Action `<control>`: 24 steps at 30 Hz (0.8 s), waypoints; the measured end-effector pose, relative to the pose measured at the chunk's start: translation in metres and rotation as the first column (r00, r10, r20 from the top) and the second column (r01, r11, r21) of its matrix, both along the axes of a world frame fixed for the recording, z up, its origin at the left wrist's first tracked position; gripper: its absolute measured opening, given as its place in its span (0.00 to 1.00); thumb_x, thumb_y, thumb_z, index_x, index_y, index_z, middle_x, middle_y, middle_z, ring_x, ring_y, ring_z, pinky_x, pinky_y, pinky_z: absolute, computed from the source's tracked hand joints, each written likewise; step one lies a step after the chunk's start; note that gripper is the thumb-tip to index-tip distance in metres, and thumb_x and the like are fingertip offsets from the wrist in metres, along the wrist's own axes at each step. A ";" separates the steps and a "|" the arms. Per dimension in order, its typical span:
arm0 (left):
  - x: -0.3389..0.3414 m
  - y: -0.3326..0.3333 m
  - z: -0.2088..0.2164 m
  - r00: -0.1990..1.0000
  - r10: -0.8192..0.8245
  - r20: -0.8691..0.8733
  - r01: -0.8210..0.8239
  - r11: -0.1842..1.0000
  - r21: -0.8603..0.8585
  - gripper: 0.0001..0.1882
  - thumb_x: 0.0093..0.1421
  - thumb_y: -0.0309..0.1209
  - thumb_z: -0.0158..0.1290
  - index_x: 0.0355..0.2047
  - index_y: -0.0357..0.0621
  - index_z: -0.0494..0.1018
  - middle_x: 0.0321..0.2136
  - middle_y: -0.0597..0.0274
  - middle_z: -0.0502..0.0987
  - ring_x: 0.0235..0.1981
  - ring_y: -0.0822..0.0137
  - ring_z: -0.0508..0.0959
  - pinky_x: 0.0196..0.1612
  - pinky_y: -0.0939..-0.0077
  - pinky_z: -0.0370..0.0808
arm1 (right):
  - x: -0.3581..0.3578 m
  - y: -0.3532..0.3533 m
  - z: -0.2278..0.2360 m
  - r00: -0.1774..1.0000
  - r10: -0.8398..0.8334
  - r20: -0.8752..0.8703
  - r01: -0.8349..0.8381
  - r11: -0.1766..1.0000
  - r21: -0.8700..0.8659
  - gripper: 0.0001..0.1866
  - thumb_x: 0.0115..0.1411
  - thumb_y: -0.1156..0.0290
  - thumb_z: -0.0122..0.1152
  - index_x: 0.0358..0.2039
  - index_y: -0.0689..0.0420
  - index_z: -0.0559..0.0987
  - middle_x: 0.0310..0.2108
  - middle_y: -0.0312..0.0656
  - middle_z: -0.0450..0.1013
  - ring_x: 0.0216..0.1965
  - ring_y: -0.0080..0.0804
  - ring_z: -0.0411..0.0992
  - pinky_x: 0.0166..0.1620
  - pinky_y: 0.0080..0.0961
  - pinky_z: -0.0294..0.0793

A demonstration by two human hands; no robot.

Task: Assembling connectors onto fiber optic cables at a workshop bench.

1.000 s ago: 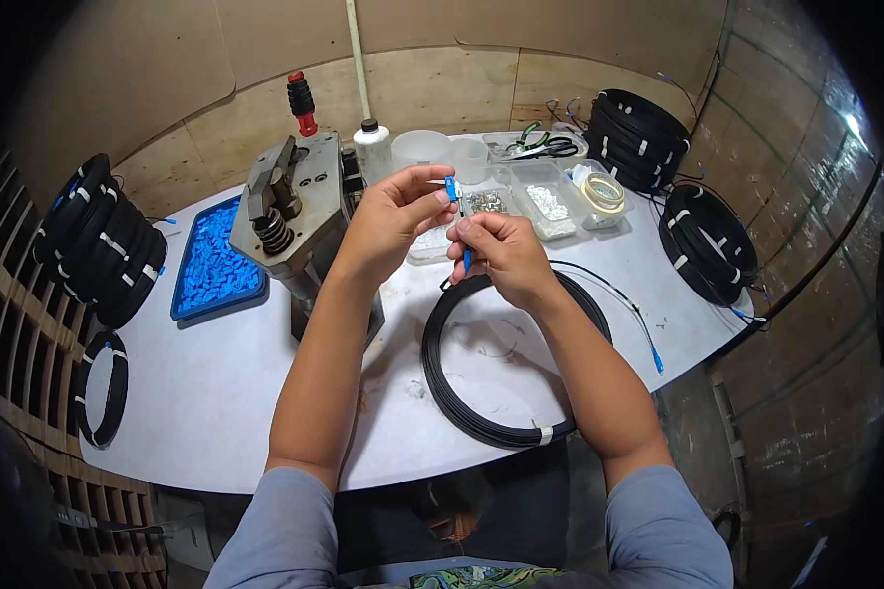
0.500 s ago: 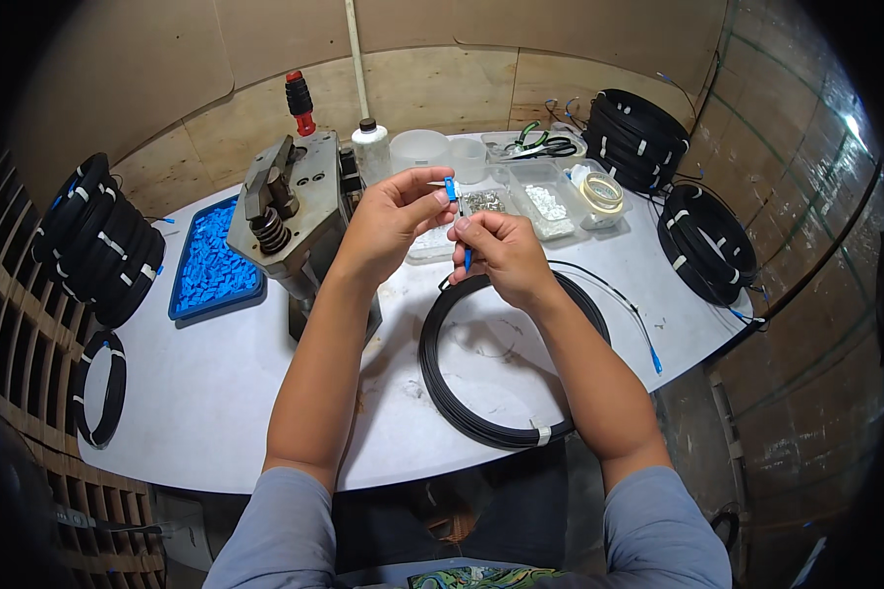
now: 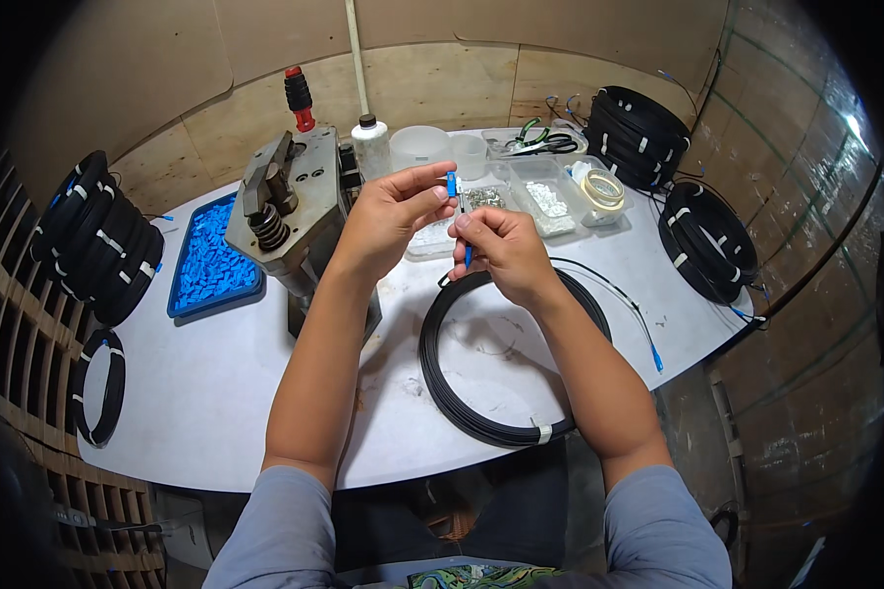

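Between the thumb and fingers of my left hand (image 3: 393, 218) is a small blue connector housing (image 3: 452, 184), held upright above the table. My right hand (image 3: 506, 253) is closed just below it, pinching the end of a black cable with a blue boot (image 3: 469, 257) showing under the fingers. A thin cable end runs up from the right fingers to the housing; I cannot tell how far it goes in. Under my right forearm lies a coil of black cable (image 3: 440, 391), tied with white tape. Its other end carries a blue connector (image 3: 657, 360) on the table at right.
A metal press (image 3: 309, 196) with a red-and-black handle stands left of my hands, beside a blue tray (image 3: 179, 299) of blue housings. Clear bins (image 3: 535, 201) of small parts, a tape roll (image 3: 602, 189), scissors (image 3: 557, 145) and a bottle (image 3: 370, 147) sit behind. Cable coils (image 3: 636, 137) flank both sides.
Both hands stay almost in place. The blue housing in my left fingers stands slightly more upright than before.
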State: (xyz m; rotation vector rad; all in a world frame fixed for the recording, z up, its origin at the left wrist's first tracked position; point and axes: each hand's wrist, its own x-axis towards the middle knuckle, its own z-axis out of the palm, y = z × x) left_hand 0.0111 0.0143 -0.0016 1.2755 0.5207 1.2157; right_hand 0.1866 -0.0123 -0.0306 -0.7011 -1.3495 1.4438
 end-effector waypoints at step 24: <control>0.001 0.007 -0.005 1.000 0.005 0.025 -0.004 0.999 -0.042 0.10 0.57 0.22 0.55 0.39 0.32 0.72 0.31 0.58 0.77 0.33 0.71 0.77 0.41 0.78 0.76 | 0.001 -0.001 0.001 1.000 -0.006 0.028 0.005 1.000 0.017 0.13 0.64 0.65 0.53 0.33 0.65 0.75 0.22 0.40 0.71 0.22 0.27 0.73 0.28 0.24 0.79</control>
